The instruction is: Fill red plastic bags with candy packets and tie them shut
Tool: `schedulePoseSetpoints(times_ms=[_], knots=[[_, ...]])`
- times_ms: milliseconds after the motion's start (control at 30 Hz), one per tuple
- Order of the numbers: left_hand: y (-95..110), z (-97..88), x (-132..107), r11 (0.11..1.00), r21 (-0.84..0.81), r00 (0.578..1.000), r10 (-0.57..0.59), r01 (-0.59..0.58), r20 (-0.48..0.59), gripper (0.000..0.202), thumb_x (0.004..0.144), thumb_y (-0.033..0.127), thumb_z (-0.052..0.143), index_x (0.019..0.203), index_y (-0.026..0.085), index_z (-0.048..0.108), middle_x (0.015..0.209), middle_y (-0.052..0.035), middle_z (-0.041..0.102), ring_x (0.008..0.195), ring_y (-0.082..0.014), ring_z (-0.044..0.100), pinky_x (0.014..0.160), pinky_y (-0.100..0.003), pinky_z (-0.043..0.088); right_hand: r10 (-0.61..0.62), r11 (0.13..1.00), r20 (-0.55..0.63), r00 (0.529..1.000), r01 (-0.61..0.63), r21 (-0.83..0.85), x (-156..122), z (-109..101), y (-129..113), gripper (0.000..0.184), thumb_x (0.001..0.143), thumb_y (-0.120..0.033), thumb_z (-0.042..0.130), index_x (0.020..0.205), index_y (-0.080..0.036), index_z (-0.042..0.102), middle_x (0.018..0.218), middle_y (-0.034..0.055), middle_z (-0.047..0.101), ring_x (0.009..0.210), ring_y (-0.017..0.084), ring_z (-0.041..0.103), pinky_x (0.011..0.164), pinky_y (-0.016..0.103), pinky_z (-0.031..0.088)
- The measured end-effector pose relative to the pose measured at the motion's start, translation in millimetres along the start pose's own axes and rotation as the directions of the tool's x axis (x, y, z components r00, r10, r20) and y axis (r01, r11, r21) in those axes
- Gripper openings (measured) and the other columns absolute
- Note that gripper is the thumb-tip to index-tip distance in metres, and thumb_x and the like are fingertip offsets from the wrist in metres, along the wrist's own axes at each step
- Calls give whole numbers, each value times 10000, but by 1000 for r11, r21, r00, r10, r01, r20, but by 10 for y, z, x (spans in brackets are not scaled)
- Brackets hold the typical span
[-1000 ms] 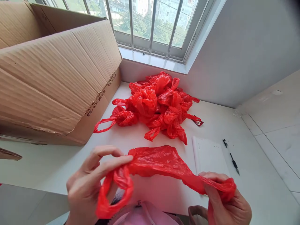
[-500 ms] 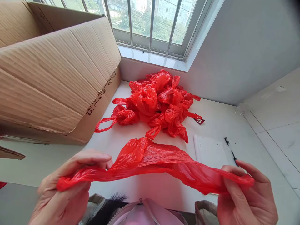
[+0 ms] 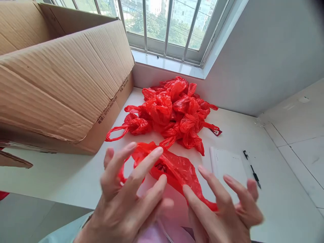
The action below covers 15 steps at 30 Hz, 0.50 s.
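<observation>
A thin red plastic bag [image 3: 181, 168] lies loosely crumpled in front of me, between my two hands. My left hand [image 3: 126, 195] has its fingers spread over the bag's left end, and a red handle loop shows behind them. My right hand [image 3: 222, 209] is at the bag's right end with fingers apart, the index fingertip at the bag's edge. A small dark printed patch [image 3: 160, 167] shows at the bag's middle. Beyond is a heap of red plastic bags [image 3: 174, 111], crumpled, several with handle loops sticking out.
A large open cardboard box [image 3: 68, 87] stands at the left. On the white table [image 3: 278, 189] at the right lie a white notebook [image 3: 229, 165] and a black pen [image 3: 251, 168]. A small dark red packet [image 3: 217, 131] sits by the heap. Behind is a barred window [image 3: 167, 30].
The bag was stretched wide between both hands, held at its ends. Now my hands are closer together, fingers spread, and the bag is slack. The view has shifted slightly.
</observation>
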<state>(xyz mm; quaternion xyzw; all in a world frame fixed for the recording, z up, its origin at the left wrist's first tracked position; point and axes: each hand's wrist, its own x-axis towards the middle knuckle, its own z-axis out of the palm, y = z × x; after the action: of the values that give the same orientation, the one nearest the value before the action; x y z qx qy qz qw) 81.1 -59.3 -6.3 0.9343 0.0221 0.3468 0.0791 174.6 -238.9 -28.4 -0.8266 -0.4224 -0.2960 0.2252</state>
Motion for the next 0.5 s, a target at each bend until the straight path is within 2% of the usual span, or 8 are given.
schedulePoseSetpoints(times_ms=[67,133,233,300,367,433,500], knots=[[-86,160,68,991,109,993,64,-75,103,98,877,245,611,855,224,704,1354,-98,515,1346,-426,304,1063,-745,190,9,999,84,996,-7,-32,4,171,14,176,898,-230,543,884,-290,708,1297,22,600,1225,306,440,1108,635,146],[-191,327,103,987,161,992,3,-23,127,147,880,220,609,757,189,684,1241,-127,597,1280,-436,397,1022,-771,196,46,998,145,988,-39,-52,-24,321,91,262,931,-323,499,781,-237,695,1328,54,585,1266,343,432,1099,661,115],[-321,538,87,977,209,988,-76,46,137,249,894,219,587,654,174,639,1079,-124,656,1182,-421,487,977,-788,205,106,991,131,986,-95,-90,-94,475,232,407,946,-336,473,588,-191,602,1210,59,658,1254,361,454,1091,671,108],[-372,637,54,977,204,985,-93,62,146,260,883,233,603,630,171,614,1061,-122,650,1161,-420,490,952,-789,219,125,991,135,983,-118,-57,-132,520,300,400,949,-318,473,585,-189,574,1043,45,705,1169,330,525,1087,659,147],[-397,700,24,983,171,980,-93,62,178,236,874,225,611,644,174,605,1006,-106,648,1111,-391,511,947,-766,254,141,990,131,981,-143,2,-150,514,348,332,952,-300,479,653,-194,574,852,20,695,972,252,607,1080,609,234],[-404,725,3,987,150,971,-84,51,226,230,877,186,586,647,172,587,879,-78,635,974,-326,557,934,-708,328,161,987,89,983,-163,13,-149,464,394,265,946,-252,497,694,-191,547,726,-9,646,765,169,605,1048,528,338],[-390,708,-17,993,114,951,-61,27,304,253,891,118,512,647,166,559,782,-57,589,798,-249,557,826,-550,469,177,984,18,984,-177,-36,-138,393,450,226,923,-208,535,699,-187,513,682,-16,611,666,132,566,991,457,419]])
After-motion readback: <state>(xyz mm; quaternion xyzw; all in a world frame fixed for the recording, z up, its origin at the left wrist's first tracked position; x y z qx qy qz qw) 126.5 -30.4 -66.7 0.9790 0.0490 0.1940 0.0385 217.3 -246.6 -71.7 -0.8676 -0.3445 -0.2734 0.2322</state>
